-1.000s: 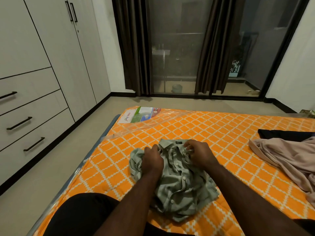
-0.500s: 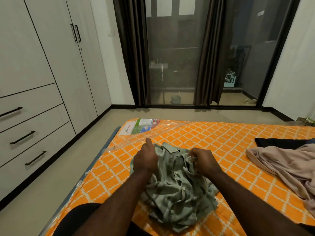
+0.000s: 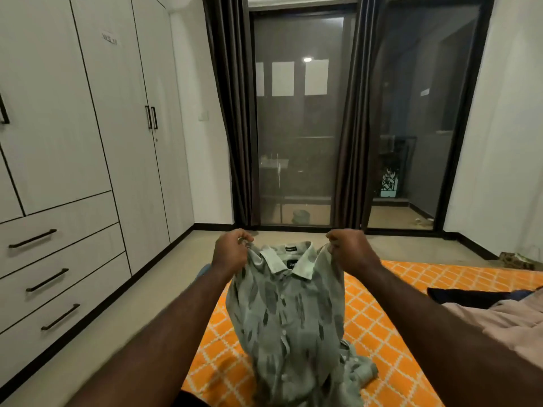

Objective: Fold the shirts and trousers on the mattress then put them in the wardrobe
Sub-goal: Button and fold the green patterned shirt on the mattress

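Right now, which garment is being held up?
The green patterned shirt: left hand and right hand grip its shoulders, holding it up. The beige garment and the dark garment lie on the mattress, untouched.

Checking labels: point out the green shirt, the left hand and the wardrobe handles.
green shirt [image 3: 282, 312], head view, buttoned front below the collar.
left hand [image 3: 232, 251], head view, back of the hand.
wardrobe handles [image 3: 149, 117], head view, left bar of the pair.
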The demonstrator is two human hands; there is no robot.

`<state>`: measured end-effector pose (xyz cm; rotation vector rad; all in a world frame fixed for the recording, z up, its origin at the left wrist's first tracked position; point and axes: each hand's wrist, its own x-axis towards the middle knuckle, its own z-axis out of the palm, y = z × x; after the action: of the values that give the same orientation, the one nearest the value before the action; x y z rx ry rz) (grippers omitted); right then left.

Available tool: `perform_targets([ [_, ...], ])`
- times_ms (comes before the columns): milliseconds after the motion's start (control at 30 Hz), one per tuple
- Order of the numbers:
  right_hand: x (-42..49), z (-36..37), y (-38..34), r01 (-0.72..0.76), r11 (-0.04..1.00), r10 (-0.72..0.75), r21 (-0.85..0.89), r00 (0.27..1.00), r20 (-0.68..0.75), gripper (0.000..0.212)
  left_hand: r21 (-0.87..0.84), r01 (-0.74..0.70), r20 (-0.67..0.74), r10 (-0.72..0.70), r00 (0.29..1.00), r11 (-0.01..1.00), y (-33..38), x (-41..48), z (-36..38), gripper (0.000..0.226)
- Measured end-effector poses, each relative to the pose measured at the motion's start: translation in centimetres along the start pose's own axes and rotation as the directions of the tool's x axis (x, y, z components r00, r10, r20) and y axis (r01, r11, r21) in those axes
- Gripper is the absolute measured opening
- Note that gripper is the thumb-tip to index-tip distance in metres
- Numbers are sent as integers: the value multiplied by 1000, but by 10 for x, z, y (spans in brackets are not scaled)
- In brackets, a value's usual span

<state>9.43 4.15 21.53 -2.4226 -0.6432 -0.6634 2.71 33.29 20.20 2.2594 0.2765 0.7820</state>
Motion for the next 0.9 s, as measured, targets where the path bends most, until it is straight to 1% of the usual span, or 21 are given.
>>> perform_targets([
  [67,17,-24,-6,20,997,-20,-72,1000,-3,13,130,-95,32,91,995,987,4,14,-14,21],
  [133,32,-52,-11,52,989,-55,-136,998,-19,15,233,-209,73,197,978,950,14,25,-31,16],
  [167,39,-66,-12,75,985,-80,-156,996,-26,18,263,-253,76,242,967,931,20,29,-39,14],
  [233,49,-93,-12,92,978,-104,-188,993,-56,20,318,-290,29,297,954,903,31,38,-58,7],
  [367,65,-135,-10,40,967,-81,-251,985,-152,12,416,-216,-139,297,945,883,55,63,-90,16],
  [500,76,-168,-15,-79,946,25,-316,985,-172,10,494,-130,-256,286,923,860,83,84,-116,29],
  [567,81,-183,-13,-94,948,44,-305,985,-168,14,469,-167,-268,320,909,867,93,96,-126,31],
  [633,88,-193,-12,-123,950,73,-286,981,-179,14,326,-263,-257,353,899,908,102,107,-133,28],
  [667,94,-196,-10,-140,955,85,-262,974,-211,14,247,-309,-256,370,893,918,106,112,-136,25],
  [733,107,-198,-6,-203,968,154,-147,945,-287,15,140,-364,-263,389,883,921,116,118,-140,22],
  [800,117,-197,-5,-232,970,205,-67,940,-273,15,57,-381,-287,381,879,923,124,121,-141,23],
  [867,123,-197,-7,-232,973,220,-19,944,-245,19,41,-398,-300,392,870,916,127,122,-143,24],
  [900,126,-197,-7,-228,974,222,15,934,-281,20,85,-415,-284,421,861,906,127,123,-145,24],
])
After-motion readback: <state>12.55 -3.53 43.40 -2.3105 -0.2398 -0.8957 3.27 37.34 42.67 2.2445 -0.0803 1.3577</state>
